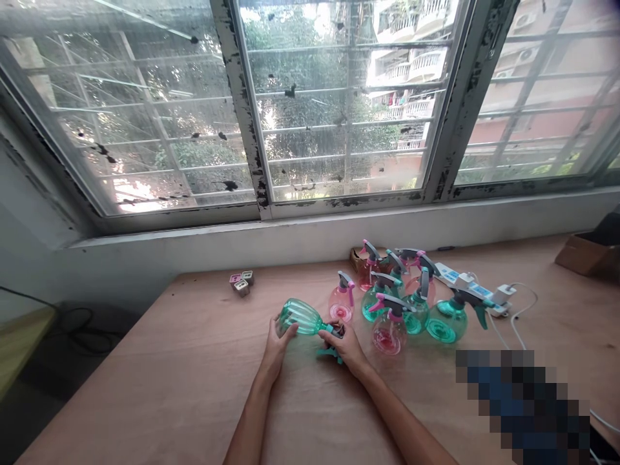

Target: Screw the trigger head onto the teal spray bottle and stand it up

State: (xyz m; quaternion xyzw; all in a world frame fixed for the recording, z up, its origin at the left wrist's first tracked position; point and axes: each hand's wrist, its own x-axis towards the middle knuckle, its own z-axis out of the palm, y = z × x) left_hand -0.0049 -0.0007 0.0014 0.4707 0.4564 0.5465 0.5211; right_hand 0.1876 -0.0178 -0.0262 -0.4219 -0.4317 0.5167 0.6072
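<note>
A green, see-through spray bottle (304,316) lies sideways between my hands, above the table. My left hand (279,334) is wrapped round its rounded base. At the neck, my right hand (345,343) grips the dark grey spray head, whose green trigger (330,354) points downward. My right fingers partly cover the head. Just beyond my right hand stands a pink spray bottle (341,303), and a second pink spray bottle (389,330) with a pink trigger is to its right.
More green and pink spray bottles (446,321) are grouped at the right. Behind them are a brown box (357,261) and a white power strip (453,276) with plugged chargers and cables. Three small blocks (241,283) sit at the back left. A window (339,103) rises behind the wooden table (194,361).
</note>
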